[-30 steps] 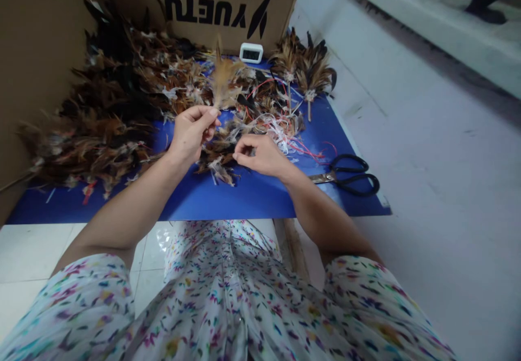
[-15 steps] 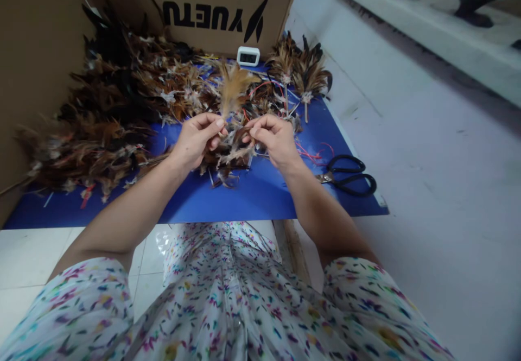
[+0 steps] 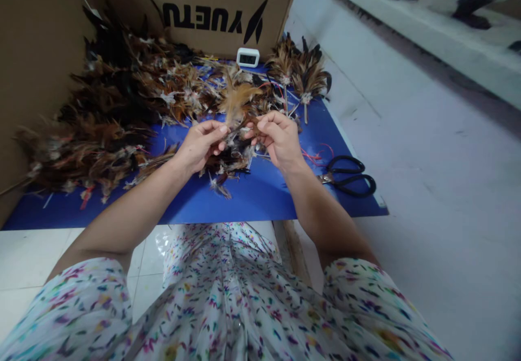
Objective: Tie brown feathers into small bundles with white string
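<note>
Between the thumb and fingers of my left hand is pinched a bunch of golden-brown feathers, its fluffy tips pointing up and away from me. My right hand, thumb against forefinger, pinches a small brown feather close beside that bunch. The two hands are a short way apart above the blue board. Beneath them lies a loose heap of dark and grey feathers, partly covered by my fingers. The quill ends inside my left hand are hidden.
Piles of brown and black feathers cover the left and back of the blue board. Tied feather bundles lie back right, near a small white digital clock. Black-handled scissors rest at right. A cardboard box wall stands behind.
My right hand has shifted slightly up and to the right, and a greyish fluffy feather below the hands has dropped out of view. The golden feathers now lean more to the right.
</note>
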{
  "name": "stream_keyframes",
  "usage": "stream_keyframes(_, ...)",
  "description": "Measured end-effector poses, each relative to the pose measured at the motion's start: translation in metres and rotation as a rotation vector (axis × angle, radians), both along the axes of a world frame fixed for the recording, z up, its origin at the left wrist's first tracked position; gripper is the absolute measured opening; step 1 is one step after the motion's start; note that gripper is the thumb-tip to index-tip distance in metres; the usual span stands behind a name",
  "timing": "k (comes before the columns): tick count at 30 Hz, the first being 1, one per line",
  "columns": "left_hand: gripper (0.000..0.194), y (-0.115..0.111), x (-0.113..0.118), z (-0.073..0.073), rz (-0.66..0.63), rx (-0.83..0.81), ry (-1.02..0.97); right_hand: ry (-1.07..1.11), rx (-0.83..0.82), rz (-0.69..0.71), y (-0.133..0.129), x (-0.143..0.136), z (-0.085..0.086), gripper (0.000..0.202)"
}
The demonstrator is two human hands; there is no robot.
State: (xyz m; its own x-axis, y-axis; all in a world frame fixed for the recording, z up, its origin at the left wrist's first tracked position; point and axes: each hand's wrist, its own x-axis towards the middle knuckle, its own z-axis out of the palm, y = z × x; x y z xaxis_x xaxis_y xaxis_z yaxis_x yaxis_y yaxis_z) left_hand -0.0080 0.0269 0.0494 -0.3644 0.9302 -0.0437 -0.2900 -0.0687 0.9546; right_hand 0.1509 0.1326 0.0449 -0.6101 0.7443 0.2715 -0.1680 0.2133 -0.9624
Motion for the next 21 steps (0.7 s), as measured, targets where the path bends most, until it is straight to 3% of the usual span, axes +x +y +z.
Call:
stream_keyframes(9, 0.014, 0.0031, 0.0013, -0.0004, 0.024, -0.068, -0.097, 0.034, -0.043, -0.012, -0.0008, -0.0001, 0.0017, 0.029)
stream_keyframes(21, 0.017, 0.0063, 0.0002, -0.0053, 0.103, -0.036, -0.095, 0.036, -0.095, 0.000, -0.0024, -0.0002, 0.0024, 0.036)
